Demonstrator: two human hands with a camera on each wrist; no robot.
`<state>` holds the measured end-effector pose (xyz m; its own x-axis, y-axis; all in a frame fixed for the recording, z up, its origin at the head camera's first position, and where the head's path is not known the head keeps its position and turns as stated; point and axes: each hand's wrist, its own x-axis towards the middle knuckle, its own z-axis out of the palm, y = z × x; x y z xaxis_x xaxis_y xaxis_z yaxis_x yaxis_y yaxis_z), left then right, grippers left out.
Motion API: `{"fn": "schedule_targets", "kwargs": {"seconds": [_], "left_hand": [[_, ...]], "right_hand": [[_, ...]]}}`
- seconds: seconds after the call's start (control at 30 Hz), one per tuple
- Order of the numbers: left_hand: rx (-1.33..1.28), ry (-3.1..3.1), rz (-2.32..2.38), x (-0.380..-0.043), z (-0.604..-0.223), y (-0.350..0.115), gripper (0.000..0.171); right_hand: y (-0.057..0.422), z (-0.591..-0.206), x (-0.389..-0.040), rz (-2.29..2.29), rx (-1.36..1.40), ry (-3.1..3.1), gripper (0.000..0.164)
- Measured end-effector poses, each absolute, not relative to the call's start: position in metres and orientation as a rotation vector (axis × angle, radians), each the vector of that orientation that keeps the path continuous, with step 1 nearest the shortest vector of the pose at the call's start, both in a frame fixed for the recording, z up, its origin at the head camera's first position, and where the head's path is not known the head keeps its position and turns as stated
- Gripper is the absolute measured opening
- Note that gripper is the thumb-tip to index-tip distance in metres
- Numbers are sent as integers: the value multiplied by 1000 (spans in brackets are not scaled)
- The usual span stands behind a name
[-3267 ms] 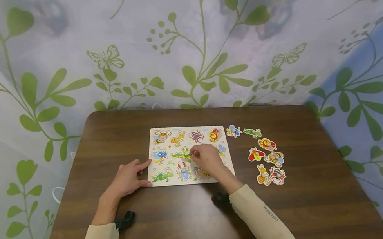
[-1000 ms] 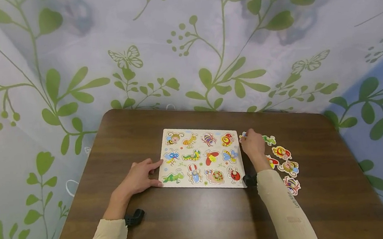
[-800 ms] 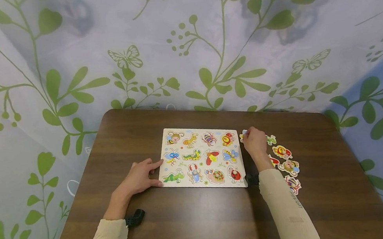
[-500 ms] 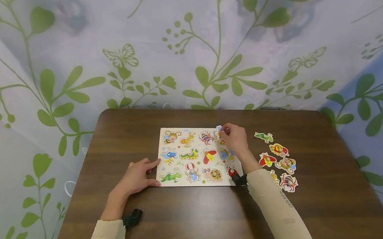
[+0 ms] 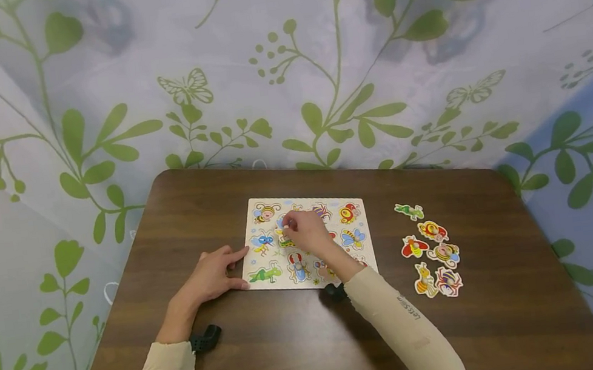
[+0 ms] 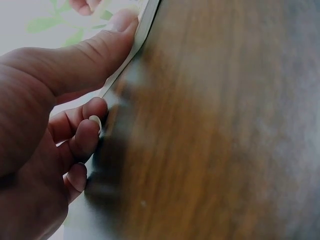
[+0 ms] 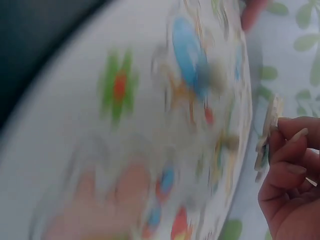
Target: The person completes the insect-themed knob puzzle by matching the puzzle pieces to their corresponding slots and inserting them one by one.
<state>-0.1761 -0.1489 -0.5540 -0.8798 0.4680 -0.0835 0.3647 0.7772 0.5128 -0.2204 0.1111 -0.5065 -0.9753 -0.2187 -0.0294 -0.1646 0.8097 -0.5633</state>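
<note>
Right hand (image 5: 309,233) has its fingers pinched on a small puzzle piece (image 7: 266,135), kinda held up over the insect board (image 5: 280,284). Left hand's (image 5: 216,273) thumb and index are spread apart, touching the board's left side on the bench (image 5: 272,358).

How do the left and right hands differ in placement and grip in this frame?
The left hand rests at the puzzle board's left edge, while the right hand is over its middle. The right hand pinches a puzzle piece; the left hand holds none. Both hands are bare.
</note>
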Motion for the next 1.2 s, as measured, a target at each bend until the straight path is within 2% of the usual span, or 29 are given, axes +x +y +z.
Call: {"fn": "schedule_targets", "kwargs": {"seconds": [0.43,1.2], "left_hand": [[638,2760,758,-176,-552,-149,83],[663,2769,778,-175,-551,-150,84]], "right_hand": [[67,-514,-222,-640,-455,2891,10],[49,-528,-216,-572,-466,2891,15]]}}
